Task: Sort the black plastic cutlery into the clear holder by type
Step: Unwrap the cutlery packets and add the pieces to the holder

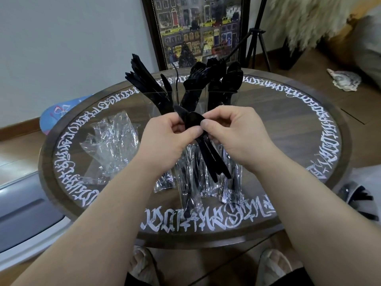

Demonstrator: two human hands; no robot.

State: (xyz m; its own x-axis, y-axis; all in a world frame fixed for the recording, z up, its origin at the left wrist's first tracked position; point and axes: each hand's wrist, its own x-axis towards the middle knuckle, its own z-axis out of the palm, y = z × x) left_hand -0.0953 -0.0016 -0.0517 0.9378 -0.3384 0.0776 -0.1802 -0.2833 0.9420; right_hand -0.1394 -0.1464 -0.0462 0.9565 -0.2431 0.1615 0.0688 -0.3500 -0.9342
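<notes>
Above the table's middle, my left hand (165, 137) and my right hand (233, 131) both pinch a small bunch of black plastic cutlery (208, 149) at its top ends; its handles slant down toward me. Just behind my hands stands the clear holder (191, 100). Knives (144, 79) fan out of its left section, forks (195, 77) fill the middle one, and spoons (231, 79) fill the right one. Several wrapped cutlery packs (191, 182) lie on the table under my hands.
The round glass-topped table (309, 124) bears white lettering around its rim. Empty clear wrappers (111, 145) lie at its left. A framed picture (198, 29) and a tripod (257, 38) stand behind. A shell (344, 80) lies on the floor at right.
</notes>
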